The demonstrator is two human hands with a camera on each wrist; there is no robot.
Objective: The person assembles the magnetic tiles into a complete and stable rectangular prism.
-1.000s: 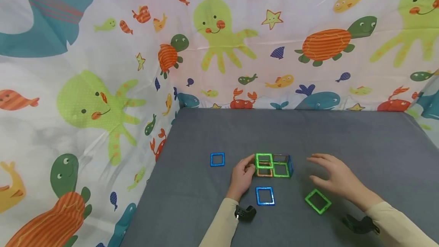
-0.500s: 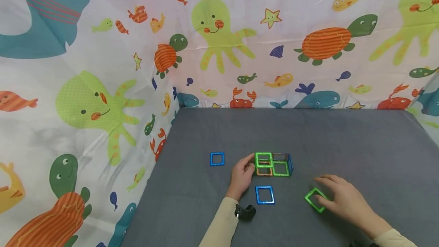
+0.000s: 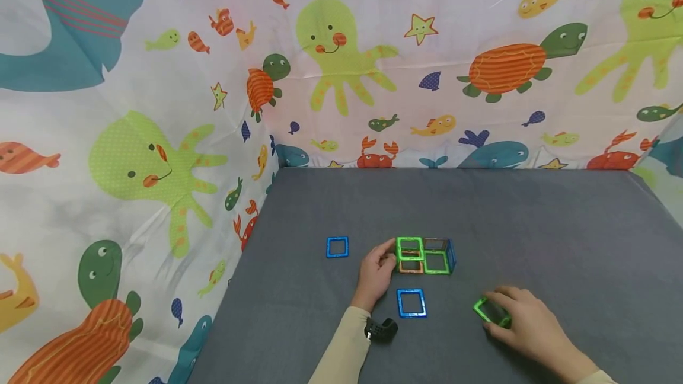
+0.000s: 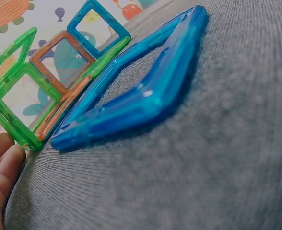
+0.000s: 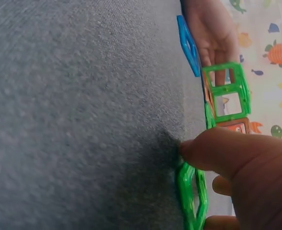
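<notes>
My right hand [image 3: 533, 320] pinches a loose green square magnetic tile [image 3: 482, 314] at the right; in the right wrist view the thumb [image 5: 213, 149] is on one edge of that green tile [image 5: 184, 191]. Left of it stands a small structure of magnetic tiles [image 3: 423, 256], with green, orange and blue squares, some upright and some flat. My left hand [image 3: 374, 277] rests at the structure's left side, and its fingertips [image 4: 16, 154] touch the upright green tile [image 4: 11, 117] there. The palm side of my right fingers is partly hidden.
A blue square tile [image 3: 411, 315] lies flat in front of the structure, close to my left wrist. Another blue square tile [image 3: 337, 255] lies farther left. Grey cloth [image 3: 299, 206] covers the table, and a patterned curtain [image 3: 213, 135] rises behind and on the left.
My right hand has come down and toward me onto the loose green tile and now pinches it; the tile has tilted slightly. My left hand and the structure stay in place.
</notes>
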